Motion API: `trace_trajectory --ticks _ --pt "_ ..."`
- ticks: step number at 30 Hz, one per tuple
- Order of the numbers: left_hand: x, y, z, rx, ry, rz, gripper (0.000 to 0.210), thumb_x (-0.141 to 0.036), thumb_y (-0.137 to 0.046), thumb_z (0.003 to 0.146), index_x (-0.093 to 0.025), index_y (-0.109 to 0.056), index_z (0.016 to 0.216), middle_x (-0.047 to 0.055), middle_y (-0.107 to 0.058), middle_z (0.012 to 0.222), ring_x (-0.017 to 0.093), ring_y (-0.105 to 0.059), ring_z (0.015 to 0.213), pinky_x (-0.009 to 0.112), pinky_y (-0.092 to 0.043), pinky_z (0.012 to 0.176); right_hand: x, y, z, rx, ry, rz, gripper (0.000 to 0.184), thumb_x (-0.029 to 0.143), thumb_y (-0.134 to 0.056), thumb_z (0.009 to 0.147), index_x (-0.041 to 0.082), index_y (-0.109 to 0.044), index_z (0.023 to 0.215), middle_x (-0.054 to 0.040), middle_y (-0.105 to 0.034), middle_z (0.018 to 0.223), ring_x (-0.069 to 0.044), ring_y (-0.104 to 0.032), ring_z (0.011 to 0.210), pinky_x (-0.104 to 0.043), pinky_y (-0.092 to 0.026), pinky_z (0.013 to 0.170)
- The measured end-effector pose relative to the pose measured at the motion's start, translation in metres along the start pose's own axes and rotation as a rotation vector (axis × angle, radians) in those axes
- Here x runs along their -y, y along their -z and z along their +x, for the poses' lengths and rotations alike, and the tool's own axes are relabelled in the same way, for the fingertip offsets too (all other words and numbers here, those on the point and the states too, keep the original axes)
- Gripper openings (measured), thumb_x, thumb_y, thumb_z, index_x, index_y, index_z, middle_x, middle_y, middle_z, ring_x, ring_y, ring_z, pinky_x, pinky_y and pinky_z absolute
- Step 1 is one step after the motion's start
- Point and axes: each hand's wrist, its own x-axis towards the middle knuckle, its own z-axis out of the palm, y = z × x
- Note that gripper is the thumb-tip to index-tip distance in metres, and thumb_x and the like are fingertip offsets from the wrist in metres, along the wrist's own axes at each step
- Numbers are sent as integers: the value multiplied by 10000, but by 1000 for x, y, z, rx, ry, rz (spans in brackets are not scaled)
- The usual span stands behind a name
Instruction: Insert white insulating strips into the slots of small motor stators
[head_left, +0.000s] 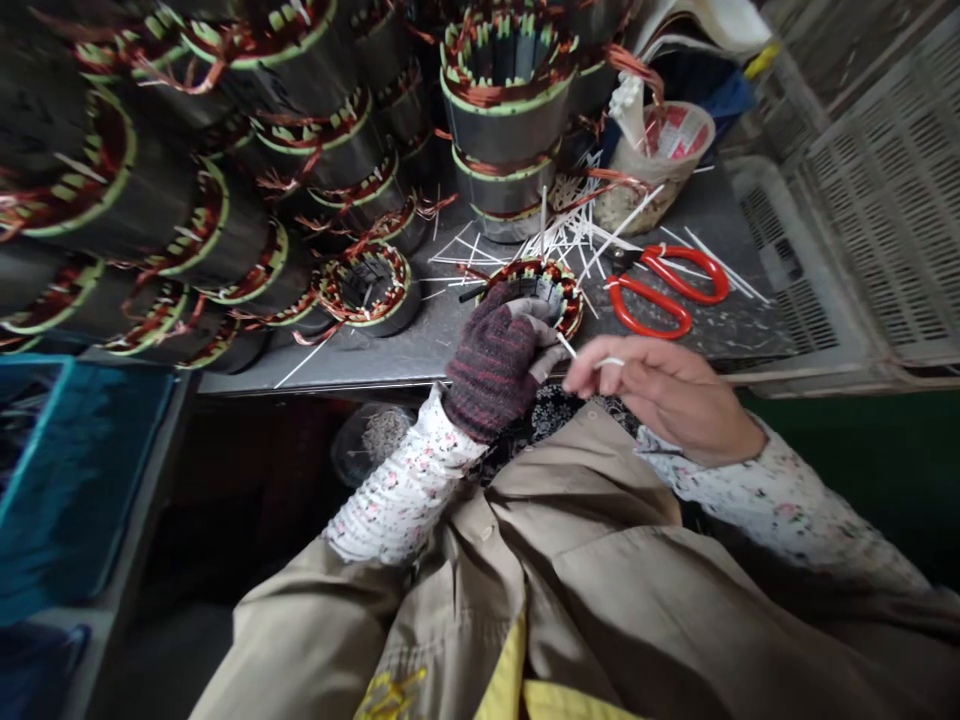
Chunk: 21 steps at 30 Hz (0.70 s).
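Observation:
My left hand [501, 355], in a dark knitted glove with pale fingertips, grips the near rim of a motor stator [571, 300] with copper windings and light green slot liners. The stator lies near the bench's front edge, partly hidden by that hand. My bare right hand [660, 385] is closed in a pinch on a thin white tie [568, 346], whose end points toward the stator's near rim. Whether the tie touches the rim I cannot tell. Red-handled scissors [649, 318] lie just beyond my right hand, beside a loose pile of white ties [566, 228].
Stacked stators [510, 125] fill the back and left of the bench [435, 345]. A tub [652, 175] with a white bundle stands behind the scissors. Plastic crates [885, 200] border the right. A teal bin [67, 480] sits at left, and a bowl [367, 445] below the bench edge.

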Motion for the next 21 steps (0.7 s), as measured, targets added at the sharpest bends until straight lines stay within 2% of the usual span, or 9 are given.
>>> trace_trajectory --ticks 3,5,9,12,14,17,19,20,21 --pt "0 2 2 84 9 8 163 -347 -652 1002 -254 -582 888 20 -746 987 204 -738 1045 498 -645 981 2 4 -8 -97 -29 46 405 467 -679 971 226 -588 658 11 -534 603 -154 -531 585 -330 -477 561" --pt "2 1 3 106 6 7 162 -343 -665 987 -268 -573 877 9 -739 930 209 -740 986 528 -634 1012 5 6 0 -176 34 73 411 417 -679 970 229 -525 638 21 -478 591 -146 -511 581 -332 -490 578" --pt "9 -4 3 164 -19 29 277 -498 -678 959 -270 -560 856 4 -698 832 222 -714 890 636 -541 1147 -7 -13 52 -304 153 131 330 425 -671 925 247 -500 706 9 -526 700 -165 -618 752 -380 -570 786" --pt "17 -5 2 175 -5 67 350 -577 -661 946 -259 -552 849 8 -663 840 239 -702 951 647 -527 1159 -21 -30 80 -290 191 48 357 551 -600 939 255 -516 758 -1 -562 734 -164 -625 719 -363 -560 704" --pt "21 -3 2 149 -29 74 313 -543 -665 954 -260 -555 877 1 -668 847 227 -699 933 617 -555 1130 -26 -26 76 -313 268 -164 376 575 -560 964 257 -534 764 -35 -634 836 -170 -628 732 -372 -557 693" --pt "18 2 2 115 -84 91 308 -512 -704 945 -240 -596 1041 45 -731 1003 234 -712 994 547 -592 1082 -28 12 47 -387 404 -652 338 518 -651 921 264 -542 725 -93 -695 1006 -233 -647 863 -430 -559 765" --pt "9 5 5 177 -85 213 461 -527 -744 911 -176 -614 1181 116 -735 1163 285 -701 1121 558 -555 1119 -29 49 33 -368 291 -1001 199 387 -686 878 247 -598 767 -128 -703 1047 -296 -655 968 -473 -547 834" --pt "3 6 8 242 -82 305 506 -531 -755 899 -143 -630 1199 141 -732 1189 307 -693 1151 575 -519 1150 -29 66 31 -323 168 -1169 98 317 -675 854 222 -652 849 -142 -705 1043 -318 -655 983 -481 -538 843" --pt "-2 7 11 321 -74 395 499 -527 -752 899 -125 -657 1178 149 -737 1177 319 -691 1153 587 -481 1178 -28 80 33 -248 18 -1319 154 251 -645 837 187 -694 968 -154 -709 1039 -331 -657 989 -478 -529 843"
